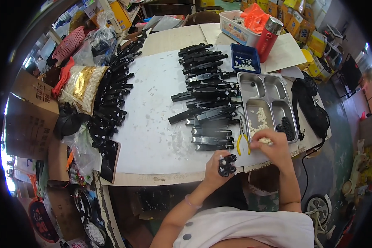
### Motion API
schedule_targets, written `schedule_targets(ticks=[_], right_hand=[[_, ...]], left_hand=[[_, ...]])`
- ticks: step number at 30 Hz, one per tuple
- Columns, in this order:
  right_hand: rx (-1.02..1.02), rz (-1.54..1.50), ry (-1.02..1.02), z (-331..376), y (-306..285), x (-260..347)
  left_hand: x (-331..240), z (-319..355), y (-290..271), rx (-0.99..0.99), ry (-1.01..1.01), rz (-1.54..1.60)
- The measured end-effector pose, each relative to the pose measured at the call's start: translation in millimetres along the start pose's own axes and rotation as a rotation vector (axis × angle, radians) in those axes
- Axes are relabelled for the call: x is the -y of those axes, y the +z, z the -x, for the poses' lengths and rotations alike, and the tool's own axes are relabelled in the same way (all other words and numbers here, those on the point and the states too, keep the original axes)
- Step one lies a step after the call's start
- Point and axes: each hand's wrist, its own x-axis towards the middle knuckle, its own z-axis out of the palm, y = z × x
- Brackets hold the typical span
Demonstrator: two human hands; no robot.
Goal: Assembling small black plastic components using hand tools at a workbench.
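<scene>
My left hand (213, 170) is closed around a black plastic part (227, 166) with round openings and small white bits on its end, held just off the table's front edge. Over the near end of a steel compartment tray (269, 99) is my right hand (273, 148), fingers curled together beside a heap of small white plastic pieces (259, 120). Whatever lies between those fingertips is too small to make out. Yellow-handled pliers (242, 138) lie on the table just left of the tray. Left of them runs a column of similar black plastic parts (213, 113).
Another row of black parts (111, 95) lines the table's left side, with a phone (110, 161) at its near end. Behind the tray are a blue bin (245, 58) of white pieces, a red flask (269, 40) and a white tub (238, 28). A black bag (310, 103) lies at right.
</scene>
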Motion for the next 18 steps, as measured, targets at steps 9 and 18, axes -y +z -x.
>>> schedule_targets(ticks=[9,18], right_hand=[[0.075,0.062,-0.198,10.8,29.1,23.9],[0.067,0.172,-0.296,3.6,34.1,21.2]], left_hand=[[6.5,0.7,2.7,-0.009,0.022,0.057],[4.2,0.8,1.2,0.020,-0.004,0.050]])
